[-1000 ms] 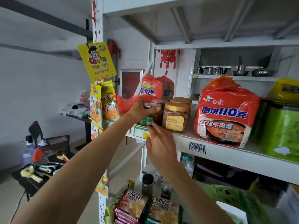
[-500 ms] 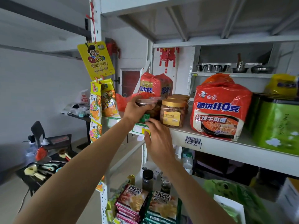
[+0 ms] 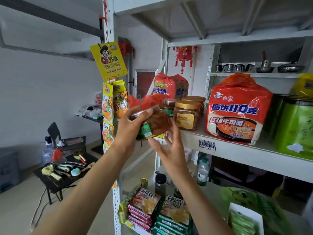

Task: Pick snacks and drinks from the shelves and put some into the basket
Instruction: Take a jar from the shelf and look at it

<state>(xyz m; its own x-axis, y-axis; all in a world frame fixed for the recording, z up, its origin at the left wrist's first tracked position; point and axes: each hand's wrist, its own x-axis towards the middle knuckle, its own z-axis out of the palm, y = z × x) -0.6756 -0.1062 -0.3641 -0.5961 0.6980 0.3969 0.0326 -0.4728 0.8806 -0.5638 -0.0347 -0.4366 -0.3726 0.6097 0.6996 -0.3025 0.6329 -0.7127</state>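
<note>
My left hand (image 3: 131, 126) grips a clear plastic jar (image 3: 155, 123) of brown snacks with a green label, tilted on its side, just off the left end of the white shelf (image 3: 237, 150). My right hand (image 3: 169, 148) is right below and beside the jar, fingers spread, its fingertips close to or touching the jar's base. More jars stay on the shelf: one with a brown lid (image 3: 168, 106) and gold-lidded ones (image 3: 187, 115). No basket is in view.
A red instant-noodle pack (image 3: 237, 111) and a green tin (image 3: 294, 126) stand further right on the shelf. Yellow snack strips (image 3: 108, 112) hang from the shelf post. Biscuit packs (image 3: 159, 212) and small bottles fill the lower shelf. A low black table with clutter (image 3: 62, 172) stands left.
The left hand has lifted the jar off the shelf, pulled it toward me and tipped it sideways. The right hand has opened and dropped under the jar.
</note>
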